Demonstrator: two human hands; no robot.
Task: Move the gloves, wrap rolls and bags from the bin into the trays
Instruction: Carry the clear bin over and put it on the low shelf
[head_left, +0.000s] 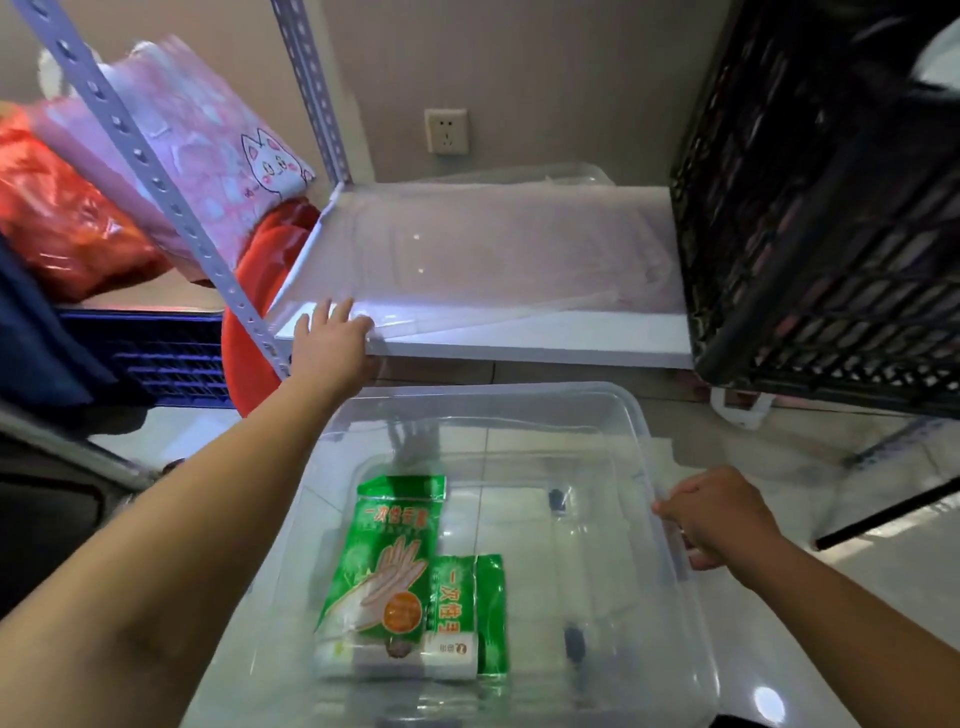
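At the far left, a red plastic bag (57, 218) and a pink cat-print bag (208, 150) lie behind the slotted shelf post (150, 171). Your left hand (332, 338) reaches up to the white shelf (519, 345), fingers spread and released, resting on the front left corner of the clear tray (493, 249) that sits on that shelf. Below, the clear bin (644, 431) stands on the floor. Inside it, toward its left side, a green pack of disposable gloves (389, 561) lies flat, overlapping a second green pack (472, 603) just to its right; a white roll (447, 657) lies across their near ends. Your right hand (717, 519) is clenched on the bin's right rim. A black slatted crate (821, 208) stands at the shelf's right end.
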